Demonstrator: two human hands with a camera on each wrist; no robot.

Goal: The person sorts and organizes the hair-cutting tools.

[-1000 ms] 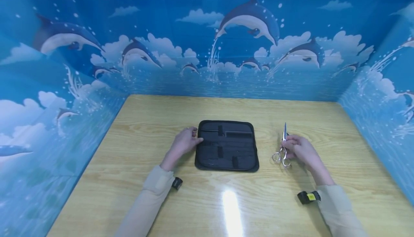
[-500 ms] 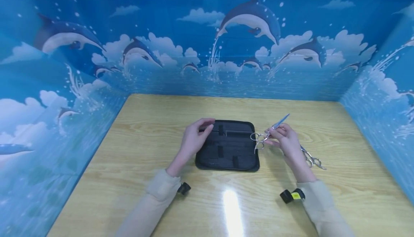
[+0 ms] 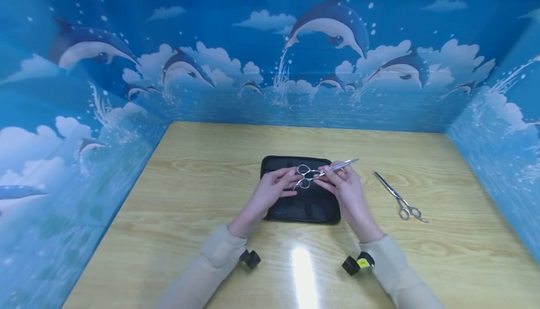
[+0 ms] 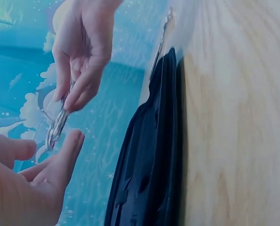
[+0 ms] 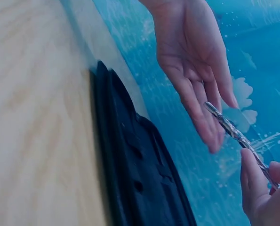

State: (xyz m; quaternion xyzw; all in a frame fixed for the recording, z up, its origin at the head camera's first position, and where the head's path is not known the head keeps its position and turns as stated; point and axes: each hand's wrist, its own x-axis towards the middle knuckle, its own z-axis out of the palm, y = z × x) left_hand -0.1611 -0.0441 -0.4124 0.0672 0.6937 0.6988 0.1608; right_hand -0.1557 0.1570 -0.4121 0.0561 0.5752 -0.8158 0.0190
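My right hand pinches a pair of silver hairdressing scissors near the pivot. They are held above a black zip case that lies open on the table, their finger rings toward the left and their blades toward the right. My left hand is beside the rings with its fingers extended. In the left wrist view, the thumb and fingers of this left hand stand apart on either side of the ring end. From the right wrist view, the scissors appear edge-on, raised off the case.
A second pair of scissors lies on the wooden table to the right of the case. Blue dolphin-print curtains stand along the back and both sides of the table.
The right hand has lifted the scissors from the table's right side and carried them left over the case. The left hand has moved from the case's left edge toward the finger rings.
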